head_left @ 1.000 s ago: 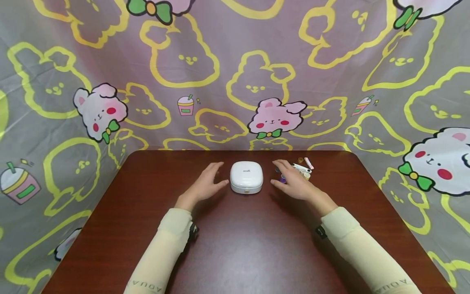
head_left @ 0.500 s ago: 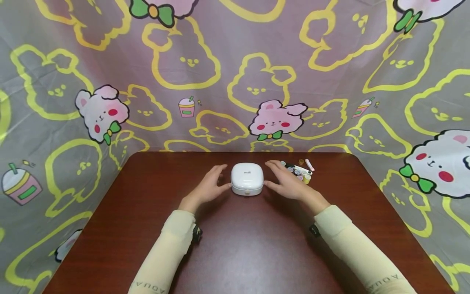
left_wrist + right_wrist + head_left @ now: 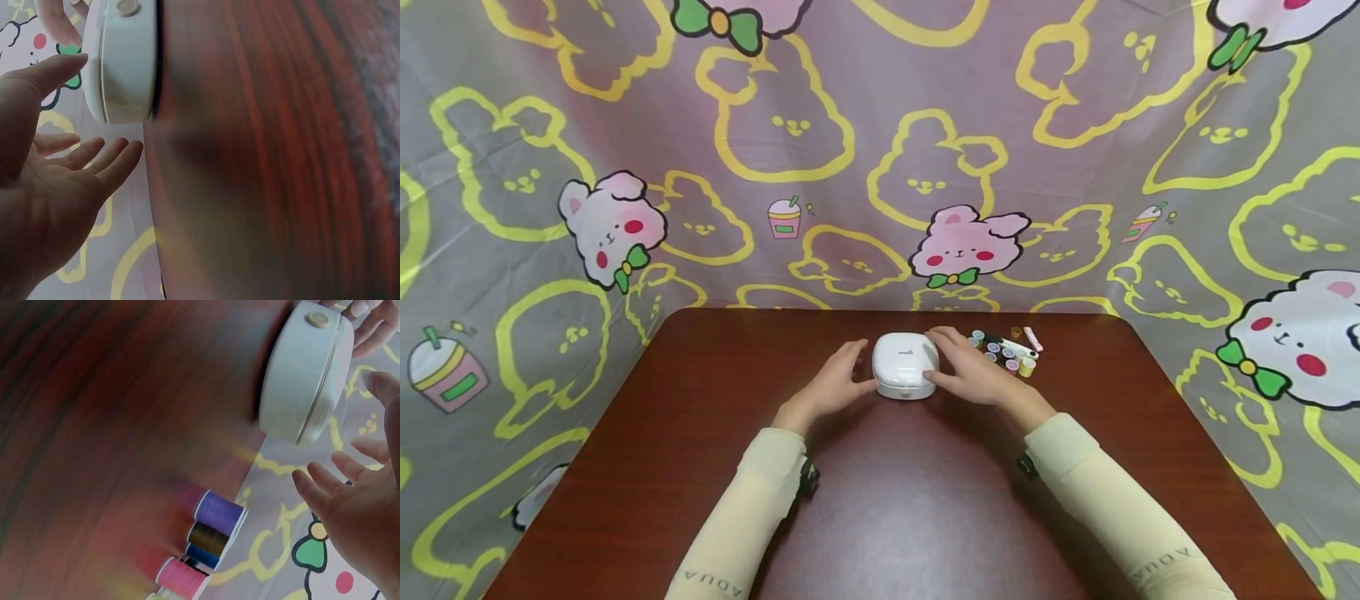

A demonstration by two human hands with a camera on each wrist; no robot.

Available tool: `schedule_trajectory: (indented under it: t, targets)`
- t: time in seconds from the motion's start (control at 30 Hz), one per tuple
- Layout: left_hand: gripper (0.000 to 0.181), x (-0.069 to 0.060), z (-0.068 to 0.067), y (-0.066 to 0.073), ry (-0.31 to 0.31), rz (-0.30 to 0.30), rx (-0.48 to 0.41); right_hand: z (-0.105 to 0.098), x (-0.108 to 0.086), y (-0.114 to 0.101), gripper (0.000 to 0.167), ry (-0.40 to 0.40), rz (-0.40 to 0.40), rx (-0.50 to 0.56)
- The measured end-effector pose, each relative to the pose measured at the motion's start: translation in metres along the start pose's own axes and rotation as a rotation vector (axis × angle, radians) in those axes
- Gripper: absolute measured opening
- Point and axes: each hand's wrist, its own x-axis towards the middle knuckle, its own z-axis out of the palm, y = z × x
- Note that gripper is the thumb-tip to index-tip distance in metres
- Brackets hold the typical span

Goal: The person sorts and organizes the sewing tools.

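A white rounded box with a shut lid and a small round tan button sits on the brown table near its far edge. At its left side is my left hand, fingers spread and slightly bent. In the left wrist view the left thumb lies at the lid's edge; whether it touches cannot be told, while the fingers stay apart from the wall. My right hand is at the box's right side, its thumb overlapping the lid's corner in the head view. The right wrist view shows those fingers relaxed and clear of the wall.
Several thread spools stand right of the box, behind the right hand. A purple spool is the closest to that hand. Beyond them lie a slim white-and-pink item and a small amber spool-like piece. A patterned curtain surrounds the table.
My right hand has moved left, from beside the spools to the box's right side, uncovering more spools. The left hand has shifted slightly right toward the box. The box stays put.
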Motion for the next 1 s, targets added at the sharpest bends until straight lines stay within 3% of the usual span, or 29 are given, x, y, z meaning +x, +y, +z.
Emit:
schedule_trajectory:
  t: [0.33,0.5,0.7,1.0]
  targets:
    - [0.096,0.005,0.007,0.001,-0.019,-0.012,0.022,0.010,0.011,-0.001,0.080,-0.017,-0.051,-0.024]
    - [0.101,0.007,0.011,0.001,-0.023,-0.027,-0.036,0.014,0.013,0.001,0.082,-0.032,-0.045,-0.030]
    - [0.107,0.009,0.016,0.005,-0.006,0.007,-0.050,0.016,0.013,-0.001,0.082,-0.045,-0.039,-0.031]
    - [0.113,0.019,0.025,0.003,0.002,0.053,-0.035,0.016,0.019,-0.001,0.067,-0.060,-0.083,-0.041]
